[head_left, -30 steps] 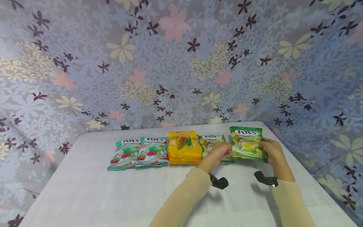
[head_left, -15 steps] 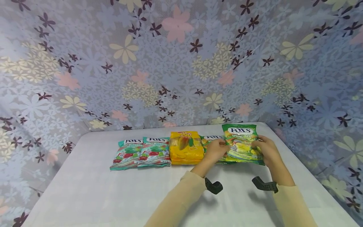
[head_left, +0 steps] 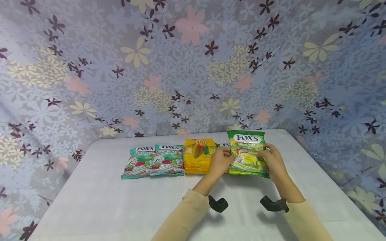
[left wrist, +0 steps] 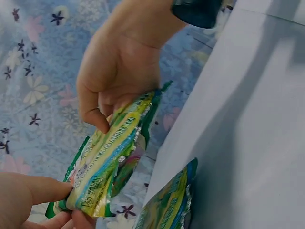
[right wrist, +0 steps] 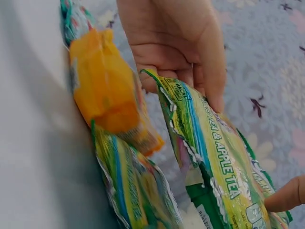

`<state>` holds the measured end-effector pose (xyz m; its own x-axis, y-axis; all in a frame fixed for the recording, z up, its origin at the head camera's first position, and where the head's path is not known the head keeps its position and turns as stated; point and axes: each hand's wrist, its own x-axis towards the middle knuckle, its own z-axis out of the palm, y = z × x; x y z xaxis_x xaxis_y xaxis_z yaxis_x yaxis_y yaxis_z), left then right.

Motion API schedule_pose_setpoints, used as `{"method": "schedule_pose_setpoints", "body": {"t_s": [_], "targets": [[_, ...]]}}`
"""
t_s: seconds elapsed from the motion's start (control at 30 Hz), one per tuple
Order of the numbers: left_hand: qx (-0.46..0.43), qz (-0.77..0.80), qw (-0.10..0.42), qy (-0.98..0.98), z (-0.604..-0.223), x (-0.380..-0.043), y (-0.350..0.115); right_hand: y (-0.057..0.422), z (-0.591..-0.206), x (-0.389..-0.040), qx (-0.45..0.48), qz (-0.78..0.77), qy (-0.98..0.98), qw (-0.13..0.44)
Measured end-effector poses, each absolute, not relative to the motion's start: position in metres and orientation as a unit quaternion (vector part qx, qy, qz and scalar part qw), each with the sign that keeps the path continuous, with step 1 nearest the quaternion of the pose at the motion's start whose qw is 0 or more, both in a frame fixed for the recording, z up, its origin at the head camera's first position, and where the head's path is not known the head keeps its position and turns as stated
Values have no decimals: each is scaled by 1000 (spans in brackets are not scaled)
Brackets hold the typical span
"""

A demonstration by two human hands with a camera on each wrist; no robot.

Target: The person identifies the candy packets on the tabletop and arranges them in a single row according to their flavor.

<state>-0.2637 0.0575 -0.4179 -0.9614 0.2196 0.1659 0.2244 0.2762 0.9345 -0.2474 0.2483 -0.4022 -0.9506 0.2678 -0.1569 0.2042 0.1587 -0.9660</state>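
Note:
Both hands hold one green and yellow Fox's Spring Tea candy bag (head_left: pixel 248 150) upright above the table. My left hand (head_left: pixel 220 161) pinches its left edge between thumb and fingers. At the other edge, my right hand (head_left: pixel 272 161) grips with the thumb on the bag's front. In the left wrist view the held candy bag (left wrist: pixel 112 152) is clear of a second Spring Tea bag (left wrist: pixel 171 200). That second bag (head_left: pixel 223 145) lies in the row, mostly hidden behind my left hand and the held bag.
Left of it in the row lie a yellow mango candy bag (head_left: pixel 197 159) and two teal Fox's Mint Blossom bags (head_left: pixel 167 162), the leftmost bag (head_left: pixel 140 164) partly overlapped. A white-covered table (head_left: pixel 120 207) meets a floral cloth backdrop (head_left: pixel 193 73) at the back.
Both hands have carried the held Spring Tea bag leftward and turned it more upright, so it now covers most of the Spring Tea bag in the row.

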Motion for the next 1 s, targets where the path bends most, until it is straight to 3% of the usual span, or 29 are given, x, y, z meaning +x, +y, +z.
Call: {"method": "schedule_pose_setpoints", "body": {"t_s": [0.47, 1.0], "targets": [[-116, -597, 17, -793, -411, -261, 13, 203, -399, -248, -129, 668, -732, 44], [-102, -609, -1, -787, -413, -262, -19, 187, -403, -247, -74, 686, -723, 46]]}}
